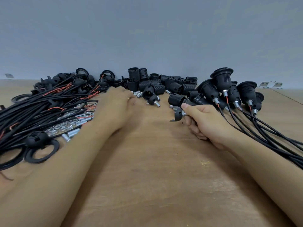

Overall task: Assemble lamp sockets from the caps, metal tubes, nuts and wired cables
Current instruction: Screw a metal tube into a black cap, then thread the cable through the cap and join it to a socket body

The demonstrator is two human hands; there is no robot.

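My right hand [203, 123] grips a black cap [177, 113] with a short metal tube [171, 106] sticking out of it, held just above the wooden table [147, 161]. My left hand [117, 107] reaches forward with its fingers down among small metal tubes [138, 94] in front of the threaded socket bodies [164, 84]; what its fingertips hold is hidden. A pile of black wired cables [41, 104] with red wire ends lies at the left. Nuts [64, 125] and more tubes [72, 134] lie beside my left forearm.
Several finished sockets with cables [229, 92] stand at the right, their cords trailing under my right forearm. Black rings [41, 152] and a cap [37, 139] lie at the near left. A loose cap with a tube [153, 99] sits between my hands. A grey wall closes off the back.
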